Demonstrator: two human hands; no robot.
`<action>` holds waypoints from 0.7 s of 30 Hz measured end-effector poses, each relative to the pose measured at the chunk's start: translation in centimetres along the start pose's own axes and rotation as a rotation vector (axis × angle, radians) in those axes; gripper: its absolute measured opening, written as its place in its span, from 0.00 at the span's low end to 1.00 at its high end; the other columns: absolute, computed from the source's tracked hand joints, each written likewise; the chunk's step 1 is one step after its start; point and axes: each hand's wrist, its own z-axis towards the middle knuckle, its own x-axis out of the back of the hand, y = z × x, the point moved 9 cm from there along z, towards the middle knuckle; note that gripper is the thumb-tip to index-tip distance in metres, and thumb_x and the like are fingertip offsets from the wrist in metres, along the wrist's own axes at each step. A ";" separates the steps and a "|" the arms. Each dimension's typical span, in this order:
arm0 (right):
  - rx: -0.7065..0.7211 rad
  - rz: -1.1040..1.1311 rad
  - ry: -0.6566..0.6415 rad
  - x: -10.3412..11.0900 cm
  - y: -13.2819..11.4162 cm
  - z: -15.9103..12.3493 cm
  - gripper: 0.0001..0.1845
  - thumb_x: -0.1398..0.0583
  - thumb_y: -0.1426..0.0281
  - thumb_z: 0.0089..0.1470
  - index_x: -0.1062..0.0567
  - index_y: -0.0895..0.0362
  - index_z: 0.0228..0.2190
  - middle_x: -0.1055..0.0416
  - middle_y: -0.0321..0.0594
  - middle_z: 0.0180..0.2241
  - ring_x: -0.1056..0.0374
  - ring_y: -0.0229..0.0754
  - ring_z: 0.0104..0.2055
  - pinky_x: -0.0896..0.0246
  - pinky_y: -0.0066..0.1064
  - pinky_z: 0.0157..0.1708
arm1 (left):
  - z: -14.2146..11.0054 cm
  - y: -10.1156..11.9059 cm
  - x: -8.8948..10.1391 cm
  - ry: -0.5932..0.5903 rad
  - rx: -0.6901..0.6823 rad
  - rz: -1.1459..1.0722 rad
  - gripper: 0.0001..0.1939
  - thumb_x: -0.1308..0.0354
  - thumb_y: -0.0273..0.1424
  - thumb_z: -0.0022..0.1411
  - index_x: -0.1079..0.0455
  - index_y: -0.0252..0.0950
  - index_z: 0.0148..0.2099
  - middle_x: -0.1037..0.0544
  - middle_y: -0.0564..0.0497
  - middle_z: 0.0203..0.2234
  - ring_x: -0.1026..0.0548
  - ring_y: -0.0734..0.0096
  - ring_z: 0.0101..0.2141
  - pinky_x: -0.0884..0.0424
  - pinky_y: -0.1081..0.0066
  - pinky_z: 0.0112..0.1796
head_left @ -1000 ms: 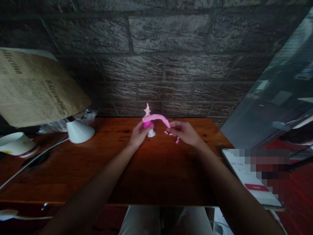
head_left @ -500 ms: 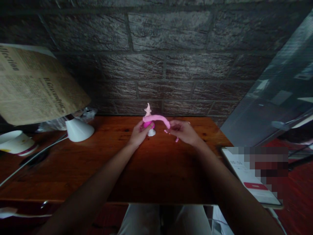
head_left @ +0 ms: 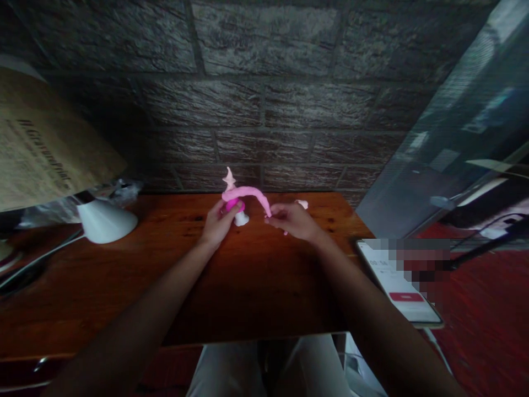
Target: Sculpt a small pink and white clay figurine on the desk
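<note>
1. Pink strip: up above the table, between the two hands. Long axis runs L to R, bowed upward like an arch; R end dips lowest, L end sits a bit higher.

2. R hand: fingers pinched narrow on the strip's R end, thumb & index approx. together. Strip leads off from those fingertips up and to the L. This hand is the nearer one to the low end.

3. L hand: thumb & fingers closed round the magenta piece, just under the strip's L end. Nearer hand to that end by far; can't tell if any L finger also touches the strip.

4. Key relation: strip's L end lies right over the magenta piece, w/ its mid-span clear of both hands. Whether that end is joined or only resting: can't tell.

5. Same spot: pale pointed piece stands up behind the strip's L end, tip upward; white base shows below the magenta piece, R of the L thumb.

6. Nr R hand: small pink bit just below its fingers; pale lump beyond its knuckles, partly hidden.
</note>
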 end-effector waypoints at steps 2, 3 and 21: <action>-0.013 -0.012 0.002 0.0 -0.1 -0.1 0.06 0.38 0.67 0.51 0.28 0.58 0.29 0.33 0.32 0.24 0.38 0.32 0.24 0.41 0.26 0.24 | 0.1 -0.1 0.0 0.005 0.001 0.010 0.20 0.32 0.39 0.46 0.25 0.35 0.42 0.21 0.50 0.34 0.25 0.67 0.35 0.29 0.66 0.41; -0.020 -0.017 0.011 0.0 -0.1 -0.1 0.06 0.39 0.68 0.52 0.28 0.58 0.29 0.33 0.32 0.23 0.39 0.32 0.23 0.42 0.25 0.23 | 0.1 -0.1 0.0 0.005 0.000 0.011 0.20 0.32 0.39 0.46 0.24 0.35 0.42 0.21 0.50 0.34 0.25 0.67 0.35 0.29 0.66 0.41; -0.034 -0.400 -0.080 -0.5 1.4 -0.2 0.04 0.34 0.68 0.48 0.21 0.56 0.28 0.22 0.39 0.33 0.28 0.42 0.36 0.36 0.34 0.38 | -0.1 -0.4 0.6 0.045 0.059 -0.022 0.21 0.32 0.41 0.47 0.26 0.35 0.41 0.21 0.48 0.36 0.24 0.65 0.38 0.29 0.67 0.40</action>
